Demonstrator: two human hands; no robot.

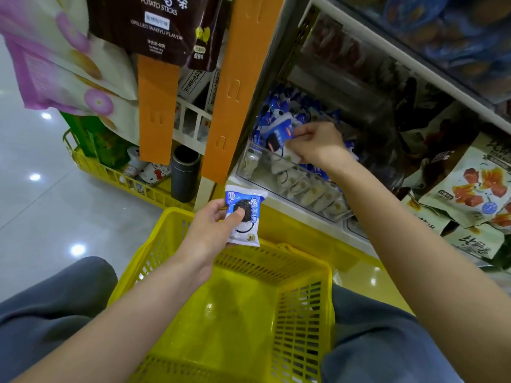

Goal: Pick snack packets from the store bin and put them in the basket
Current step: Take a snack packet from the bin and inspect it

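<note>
A yellow plastic basket [304, 313] sits between my knees, and nothing shows on its floor. My left hand [210, 230] pinches a blue-and-white cookie packet [244, 217] above the basket's far rim. My right hand [315, 145] reaches into the clear store bin [257, 168] on the shelf and pinches another blue-and-white packet [279, 135] just above the pile. The bin holds several more blue packets at the back and pale ones at the front.
An orange upright strip [240, 87] stands left of the bin. Bagged snacks [467, 189] hang to the right. A second yellow basket [110, 172] with cups and a dark cylinder sits on the tiled floor at left.
</note>
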